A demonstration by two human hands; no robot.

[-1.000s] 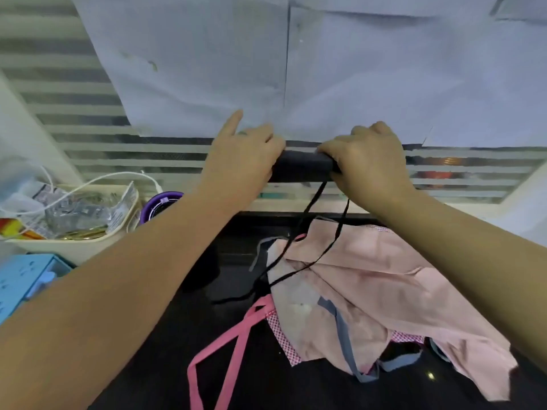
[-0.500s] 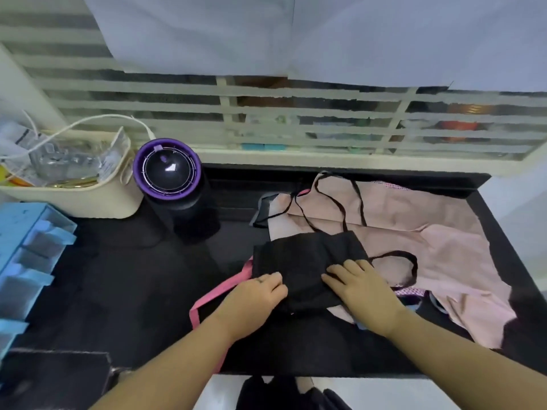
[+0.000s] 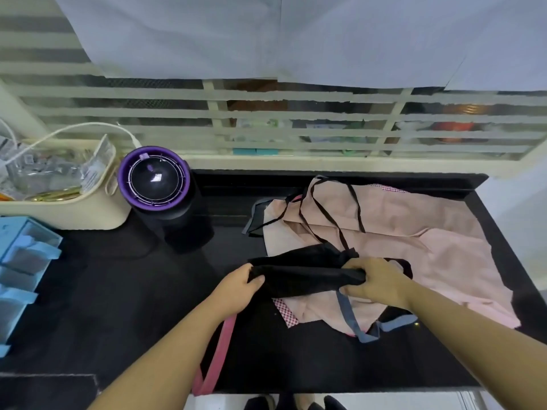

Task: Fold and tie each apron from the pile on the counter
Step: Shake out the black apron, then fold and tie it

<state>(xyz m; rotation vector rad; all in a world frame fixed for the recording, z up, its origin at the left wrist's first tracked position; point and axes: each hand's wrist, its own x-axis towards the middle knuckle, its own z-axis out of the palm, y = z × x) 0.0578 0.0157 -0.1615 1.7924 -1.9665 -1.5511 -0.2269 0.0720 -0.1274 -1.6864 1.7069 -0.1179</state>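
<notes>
A black apron (image 3: 307, 272), folded into a long narrow band, lies across the front of a pile of pink aprons (image 3: 393, 250) on the black counter (image 3: 124, 291). My left hand (image 3: 236, 288) grips the band's left end. My right hand (image 3: 376, 281) grips its right end. Thin black ties (image 3: 328, 214) run from the black apron back over the pink cloth. A pink strap (image 3: 219, 353) trails from the pile over the counter's front edge, and grey-blue straps (image 3: 367, 329) lie at the pile's front.
A black and purple round appliance (image 3: 157, 184) stands left of the pile. A cream basket (image 3: 68, 208) of packets sits at the far left, with a blue drawer unit (image 3: 20, 261) in front of it. A barred window (image 3: 296, 122) backs the counter.
The black apron came down from near the window onto the pile, was pressed flat there, and is now folded narrower with both hands gripping its ends.
</notes>
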